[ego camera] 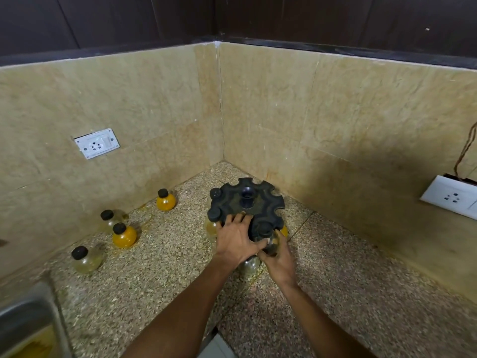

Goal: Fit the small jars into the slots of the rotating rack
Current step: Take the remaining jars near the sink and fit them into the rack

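Rack (246,202) in counter corner | four loose jars (124,235) left | left fingers (238,219) flat on rack | right fingers (277,235) curled round jar (271,244)

Beige stone walls (160,120) meet at twelve o'clock above a speckled granite counter (160,275). White sockets (97,143) sit at nine and three o'clock (451,197).
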